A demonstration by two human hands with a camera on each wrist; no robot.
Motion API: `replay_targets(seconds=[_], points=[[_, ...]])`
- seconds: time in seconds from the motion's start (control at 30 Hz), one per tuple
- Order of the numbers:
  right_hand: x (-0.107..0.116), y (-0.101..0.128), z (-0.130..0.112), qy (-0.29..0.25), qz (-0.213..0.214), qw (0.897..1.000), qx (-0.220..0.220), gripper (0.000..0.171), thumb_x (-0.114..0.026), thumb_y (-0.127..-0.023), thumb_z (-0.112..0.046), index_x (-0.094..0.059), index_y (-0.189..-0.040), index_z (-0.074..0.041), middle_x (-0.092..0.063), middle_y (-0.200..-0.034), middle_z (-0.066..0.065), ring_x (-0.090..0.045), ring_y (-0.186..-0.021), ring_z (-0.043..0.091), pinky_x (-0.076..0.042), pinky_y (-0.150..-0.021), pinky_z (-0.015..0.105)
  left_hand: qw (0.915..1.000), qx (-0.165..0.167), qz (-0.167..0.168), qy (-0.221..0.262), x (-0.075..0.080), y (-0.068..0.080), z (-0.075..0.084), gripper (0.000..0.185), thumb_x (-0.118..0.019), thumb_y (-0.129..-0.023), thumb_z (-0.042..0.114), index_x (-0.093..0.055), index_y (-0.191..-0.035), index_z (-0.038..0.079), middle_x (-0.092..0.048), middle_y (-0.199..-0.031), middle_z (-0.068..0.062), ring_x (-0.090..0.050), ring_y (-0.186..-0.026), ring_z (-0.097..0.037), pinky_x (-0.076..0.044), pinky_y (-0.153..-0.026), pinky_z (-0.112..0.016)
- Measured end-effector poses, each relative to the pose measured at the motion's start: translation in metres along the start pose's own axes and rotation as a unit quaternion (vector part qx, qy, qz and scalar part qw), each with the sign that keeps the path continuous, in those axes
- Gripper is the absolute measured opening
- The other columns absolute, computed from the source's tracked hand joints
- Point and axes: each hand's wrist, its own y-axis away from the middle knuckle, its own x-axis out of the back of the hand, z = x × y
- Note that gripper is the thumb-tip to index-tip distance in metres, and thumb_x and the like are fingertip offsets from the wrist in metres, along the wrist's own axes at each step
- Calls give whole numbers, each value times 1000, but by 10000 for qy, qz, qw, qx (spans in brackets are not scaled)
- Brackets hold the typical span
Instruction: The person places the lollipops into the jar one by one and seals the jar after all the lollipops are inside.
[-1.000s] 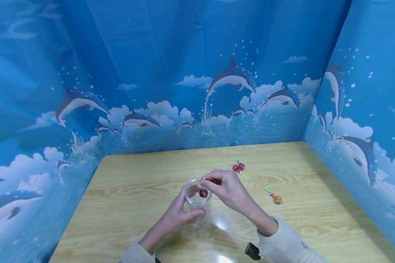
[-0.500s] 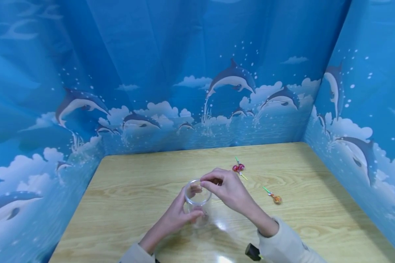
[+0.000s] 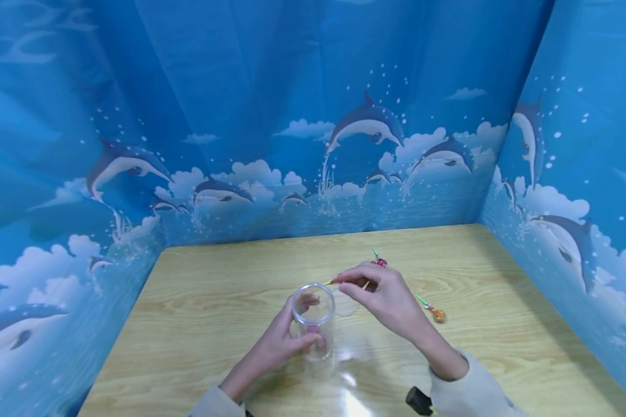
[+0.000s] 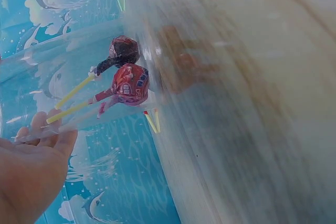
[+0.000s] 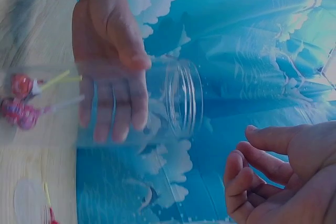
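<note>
My left hand [image 3: 276, 347] grips a clear plastic jar [image 3: 313, 321] standing upright on the wooden table [image 3: 214, 301]. Two red-wrapped lollipops [image 4: 128, 82] with yellow sticks lie in the bottom of the jar [image 5: 178, 103]; they also show in the right wrist view as lollipops [image 5: 18, 100]. My right hand [image 3: 381, 292] hovers just right of the jar's mouth. Its fingers [image 5: 262, 156] are loosely curled, and I see nothing held in them. My left hand's fingers [image 5: 113, 103] wrap the jar's wall.
Two red lollipops [image 3: 379, 262] lie on the table beyond my right hand, partly hidden by it. An orange lollipop [image 3: 439, 315] with a green stick lies to the right. Blue dolphin-print curtains [image 3: 313, 145] close off the back and both sides.
One second ago my right hand held a dark red lollipop in the jar's mouth. That lollipop now lies inside the jar, and my right hand has drawn away to the right.
</note>
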Motion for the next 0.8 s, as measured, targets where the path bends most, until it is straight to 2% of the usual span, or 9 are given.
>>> replay_targets(seconds=[0.23, 0.47, 0.67, 0.8], points=[[24, 13, 15, 147, 201, 9988, -430, 16, -77, -94, -12, -78, -110, -8, -72, -97, 0, -60, -73, 15, -53, -60, 25, 9999, 151, 27, 57, 0, 0, 3, 82, -85, -85, 12, -39, -153, 7, -57, -145, -14, -52, -136, -37, -33, -116, -65], [45, 29, 31, 149, 386, 9959, -803, 21, -74, -97, -19, -77, -115, -7, -73, -102, 2, -61, -78, 15, -52, -61, 25, 9990, 431, 67, 93, -1, 0, 6, 84, -87, -81, 13, -41, -152, 11, -56, -146, -9, -50, -137, -35, -30, -116, -66], [53, 43, 54, 38, 659, 9904, -1211, 28, -73, -99, -22, -74, -119, -3, -73, -103, 6, -66, -81, 14, -55, -64, 26, 9993, 369, 38, 95, -1, 0, 5, 84, -87, -82, 14, -41, -152, 8, -57, -145, -12, -50, -137, -38, -30, -115, -70], [58, 53, 70, 16, 681, 9862, -1509, 33, -72, -99, -22, -71, -124, 1, -74, -103, 8, -66, -81, 13, -55, -62, 26, 9991, 403, 37, 122, -1, 0, 5, 85, -87, -82, 14, -40, -153, 8, -56, -146, -12, -50, -137, -38, -31, -116, -67]])
